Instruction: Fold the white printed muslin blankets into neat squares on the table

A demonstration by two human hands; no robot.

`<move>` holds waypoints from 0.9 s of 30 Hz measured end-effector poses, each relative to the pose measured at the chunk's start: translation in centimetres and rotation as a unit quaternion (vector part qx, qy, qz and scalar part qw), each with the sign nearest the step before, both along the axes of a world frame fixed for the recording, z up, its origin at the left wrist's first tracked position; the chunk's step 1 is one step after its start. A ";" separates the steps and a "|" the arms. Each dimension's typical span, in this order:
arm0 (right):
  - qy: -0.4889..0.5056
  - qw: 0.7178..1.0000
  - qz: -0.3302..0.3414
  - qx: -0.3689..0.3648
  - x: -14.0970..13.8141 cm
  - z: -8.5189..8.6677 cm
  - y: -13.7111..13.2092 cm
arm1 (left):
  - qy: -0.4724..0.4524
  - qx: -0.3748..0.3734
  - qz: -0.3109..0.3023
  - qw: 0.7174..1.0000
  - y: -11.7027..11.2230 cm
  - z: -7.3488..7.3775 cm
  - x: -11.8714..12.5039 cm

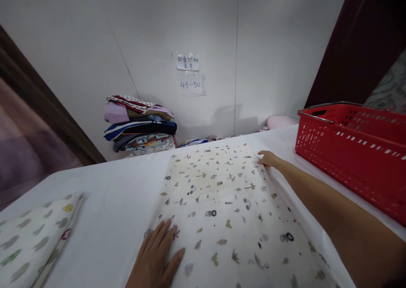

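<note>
A long white cloth (218,195) printed with small palms, leaves and flamingos lies in a smooth strip down the middle of the white table. My left hand (158,252) rests palm down on its near left edge, fingers stretched out. At the far right edge of that cloth is my right hand (268,159), arm reaching forward, thumb and forefinger closed on the fabric border. Another folded cloth (34,237), white with grey shapes and a few coloured ones, lies at the near left, apart from both hands.
On the right stands a red plastic basket (349,152) with metal handles. Beyond the table's far edge is a stack of folded fabrics (142,125), left of centre. Handwritten paper signs (190,85) hang on the grey wall. A curtain (31,148) hangs at the left.
</note>
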State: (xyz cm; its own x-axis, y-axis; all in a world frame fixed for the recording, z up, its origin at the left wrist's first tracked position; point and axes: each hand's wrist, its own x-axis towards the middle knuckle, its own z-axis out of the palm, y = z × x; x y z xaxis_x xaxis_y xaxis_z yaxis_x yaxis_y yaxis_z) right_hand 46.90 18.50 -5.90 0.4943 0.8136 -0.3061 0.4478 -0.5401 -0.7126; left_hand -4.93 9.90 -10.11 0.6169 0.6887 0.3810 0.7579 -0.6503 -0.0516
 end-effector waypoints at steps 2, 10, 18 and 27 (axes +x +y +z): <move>0.012 1.000 0.000 0.003 0.0 0.1 -0.5 | -0.003 -0.013 0.004 1.000 0.0 0.0 0.0; 0.076 0.996 0.037 0.010 -0.4 0.7 -4.3 | -0.019 -0.025 0.006 0.999 -0.1 -0.2 -0.1; -0.005 1.000 0.024 0.012 -1.3 -0.6 -6.6 | -0.034 -0.045 0.013 0.998 -0.1 0.1 0.4; -0.223 0.972 0.039 0.060 -4.0 -1.1 -8.8 | -0.069 -0.106 0.021 0.992 -1.2 1.2 0.6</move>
State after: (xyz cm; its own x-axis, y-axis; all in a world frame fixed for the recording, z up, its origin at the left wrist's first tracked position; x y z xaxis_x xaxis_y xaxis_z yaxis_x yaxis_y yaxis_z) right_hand 42.91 9.67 -7.04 0.4906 0.8711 0.0238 0.7632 -0.4163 -0.4943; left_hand -4.38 8.72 -8.95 0.5387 0.7857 0.3039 0.7745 -0.6039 0.1882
